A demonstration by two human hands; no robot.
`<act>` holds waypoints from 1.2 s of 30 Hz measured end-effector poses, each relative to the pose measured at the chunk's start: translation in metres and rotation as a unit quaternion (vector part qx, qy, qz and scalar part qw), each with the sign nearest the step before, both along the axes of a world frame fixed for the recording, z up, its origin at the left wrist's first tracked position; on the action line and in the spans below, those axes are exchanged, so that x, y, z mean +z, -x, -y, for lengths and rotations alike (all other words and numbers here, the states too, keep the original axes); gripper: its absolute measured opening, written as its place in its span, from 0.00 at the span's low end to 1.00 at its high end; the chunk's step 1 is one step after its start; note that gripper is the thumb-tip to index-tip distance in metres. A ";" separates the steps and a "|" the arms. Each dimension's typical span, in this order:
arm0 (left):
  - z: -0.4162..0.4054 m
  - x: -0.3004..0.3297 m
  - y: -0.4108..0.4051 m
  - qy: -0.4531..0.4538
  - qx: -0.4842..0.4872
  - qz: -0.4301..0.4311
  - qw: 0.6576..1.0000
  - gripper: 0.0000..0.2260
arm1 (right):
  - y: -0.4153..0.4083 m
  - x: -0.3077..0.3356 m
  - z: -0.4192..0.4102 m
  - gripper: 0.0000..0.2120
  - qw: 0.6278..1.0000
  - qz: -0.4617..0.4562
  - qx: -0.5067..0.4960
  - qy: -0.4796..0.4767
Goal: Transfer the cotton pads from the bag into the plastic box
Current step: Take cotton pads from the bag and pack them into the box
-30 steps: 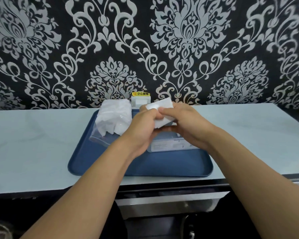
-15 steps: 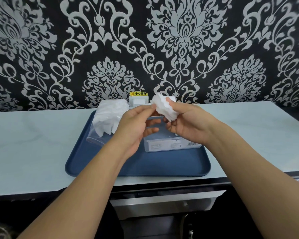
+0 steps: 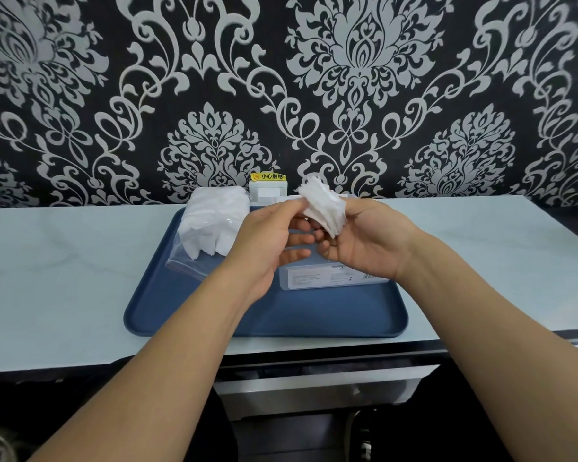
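A pale, faintly marbled surface (image 3: 64, 278) runs along a wall of black wallpaper with silver damask (image 3: 364, 78). On it sits a smooth blue tray (image 3: 264, 323) with rounded corners and a low rim, its front edge close to the surface's lip. A crinkled clear bag (image 3: 211, 228) of white cotton pads lies at the tray's back left. The clear plastic box (image 3: 327, 278), labelled on its side, stands at the right, mostly hidden by the hands. Above it the right hand (image 3: 364, 245) grips a fanned stack of cotton pads (image 3: 324, 208), and the left hand (image 3: 267, 238) pinches the stack's edge. Bare surface stretches wide on both sides.
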State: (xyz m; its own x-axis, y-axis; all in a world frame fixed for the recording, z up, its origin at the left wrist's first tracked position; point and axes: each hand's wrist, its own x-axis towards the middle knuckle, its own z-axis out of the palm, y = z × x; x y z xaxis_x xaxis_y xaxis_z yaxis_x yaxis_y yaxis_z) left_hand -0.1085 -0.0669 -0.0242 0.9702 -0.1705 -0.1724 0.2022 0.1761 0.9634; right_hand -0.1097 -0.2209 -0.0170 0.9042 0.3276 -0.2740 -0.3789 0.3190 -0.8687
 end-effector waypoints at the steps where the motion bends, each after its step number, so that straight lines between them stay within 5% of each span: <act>1: 0.001 0.000 0.000 0.001 0.008 -0.005 1.000 0.10 | 0.000 -0.001 0.000 0.14 1.000 -0.001 0.000 0.000; 10: -0.001 0.005 0.002 0.061 -0.007 -0.071 0.996 0.03 | -0.002 -0.001 -0.004 0.13 1.000 0.018 0.000 0.000; 21: -0.003 0.007 0.000 0.050 -0.015 -0.061 0.997 0.14 | -0.003 -0.004 -0.005 0.15 0.998 0.035 -0.015 0.044; 36: 0.002 0.006 0.001 0.060 0.005 -0.037 0.997 0.08 | -0.008 -0.004 -0.003 0.16 0.998 0.004 0.012 -0.056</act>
